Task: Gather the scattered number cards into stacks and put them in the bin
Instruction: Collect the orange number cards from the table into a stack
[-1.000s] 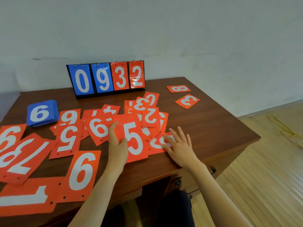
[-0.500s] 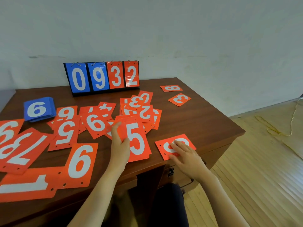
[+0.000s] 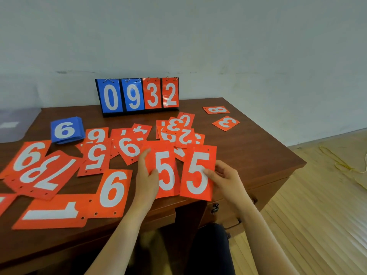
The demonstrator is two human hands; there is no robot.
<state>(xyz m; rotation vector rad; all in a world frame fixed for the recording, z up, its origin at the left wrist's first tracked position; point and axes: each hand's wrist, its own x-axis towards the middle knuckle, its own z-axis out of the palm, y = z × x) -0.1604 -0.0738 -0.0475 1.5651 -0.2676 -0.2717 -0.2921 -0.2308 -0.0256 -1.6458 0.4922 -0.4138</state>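
Observation:
Orange number cards lie scattered over the brown wooden table (image 3: 248, 155). My left hand (image 3: 146, 175) grips a small stack of orange cards topped by a 5 (image 3: 165, 167), thumb on its face. My right hand (image 3: 224, 179) pinches another orange 5 card (image 3: 198, 173), lifted off the table just right of the stack. Loose cards include a 6 (image 3: 113, 192), a 1 (image 3: 51, 213), a 7 (image 3: 45, 175), an upside-down 5 (image 3: 96, 157), a 3 (image 3: 226, 123) and an 8 (image 3: 216, 110). No bin is in view.
A flip scoreboard (image 3: 139, 96) reading 0932 stands at the table's back edge by the wall. A blue card stack topped by a 6 (image 3: 65, 132) lies back left. Wooden floor with a yellow cord (image 3: 341, 163) is to the right.
My right hand slid a card toward the table's front edge, picked it up and turned it over; it now shows a 5 beside the stack in my left hand.

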